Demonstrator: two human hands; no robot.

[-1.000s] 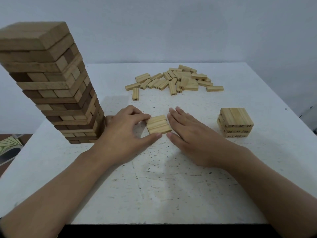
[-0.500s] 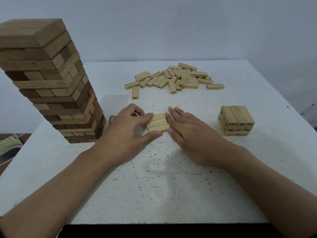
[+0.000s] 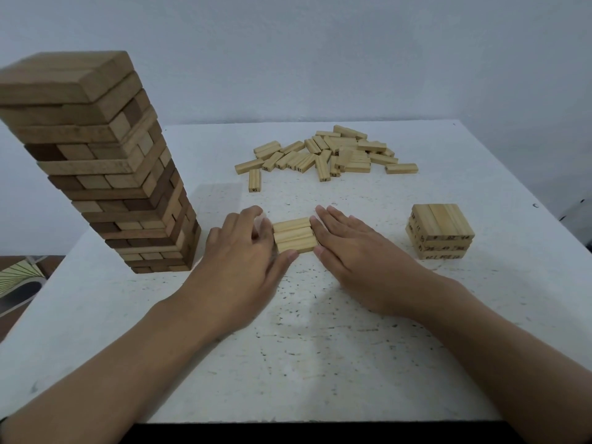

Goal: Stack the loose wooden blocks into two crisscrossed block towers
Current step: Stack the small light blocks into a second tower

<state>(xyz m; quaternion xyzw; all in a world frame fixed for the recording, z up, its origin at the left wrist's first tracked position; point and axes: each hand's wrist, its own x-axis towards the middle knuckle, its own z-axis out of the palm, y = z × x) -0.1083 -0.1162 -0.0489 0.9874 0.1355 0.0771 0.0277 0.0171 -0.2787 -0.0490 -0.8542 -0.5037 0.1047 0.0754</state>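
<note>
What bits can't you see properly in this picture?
Head view:
Tall tower: left side cut off by the picture edge.
Small stack: printed numbers too small and blurry to read.
Three-block row: its left end hidden by the left hand, whose blurred fingers may grip or push.
Loose pile: lower blocks covered by upper ones.

- Tall tower of brown wooden blocks (image 3: 96, 161): its left side runs off the picture's edge, and the top corner there is blurred.
- Row of three pale wooden blocks (image 3: 294, 235): the left ends are hidden behind the left hand (image 3: 237, 270). Its fingertips are smeared, so its hold cannot be told.
- Short stack of pale wooden blocks (image 3: 440, 232): the printed numbers are too blurred to read.
- Both forearms are cut off at the bottom edge.
</note>
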